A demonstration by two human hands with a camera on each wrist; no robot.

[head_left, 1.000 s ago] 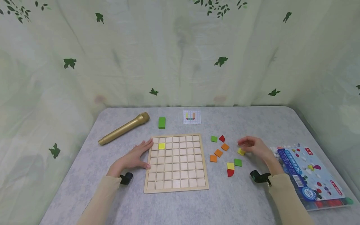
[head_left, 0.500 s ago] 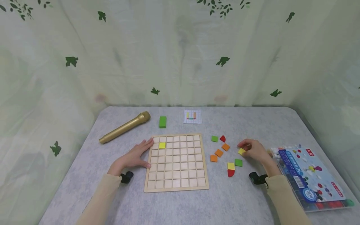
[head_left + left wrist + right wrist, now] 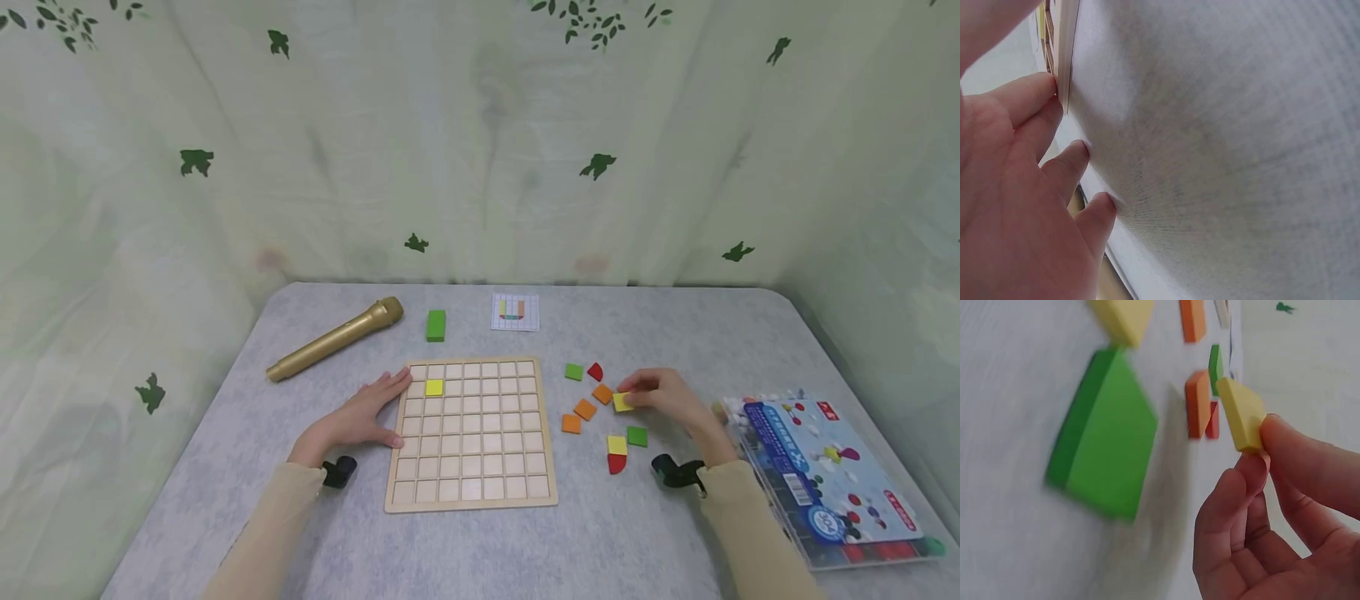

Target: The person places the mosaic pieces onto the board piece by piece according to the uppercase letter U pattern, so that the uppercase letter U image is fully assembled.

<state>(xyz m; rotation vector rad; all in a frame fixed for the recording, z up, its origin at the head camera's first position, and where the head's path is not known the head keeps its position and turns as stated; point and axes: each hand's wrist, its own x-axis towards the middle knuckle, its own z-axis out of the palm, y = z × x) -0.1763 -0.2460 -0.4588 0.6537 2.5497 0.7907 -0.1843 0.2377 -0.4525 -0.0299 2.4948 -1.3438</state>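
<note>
My left hand [image 3: 363,418] rests spread at the left edge of a wooden grid board [image 3: 471,435]; its fingertips touch the frame, as the left wrist view also shows. One yellow square tile [image 3: 434,387] sits in a cell of the upper left part of the board. Between thumb and fingers my right hand [image 3: 663,398] pinches another yellow square tile [image 3: 1242,414], held above the table. Around it lie orange tiles [image 3: 585,409], green tiles [image 3: 637,437], a red quarter-round tile [image 3: 595,372], and a yellow tile [image 3: 617,445] touching a second red quarter-round tile [image 3: 617,464].
Behind the board are a gold microphone [image 3: 335,340], a green block [image 3: 436,326] and a small card with a coloured U pattern [image 3: 515,312]. A plastic case with a blue printed cover [image 3: 832,475] lies at the right, beside my right forearm.
My right hand has closed its fingers on the yellow tile, lifted it and carried it left toward the orange tiles. The left hand stays at the board.
</note>
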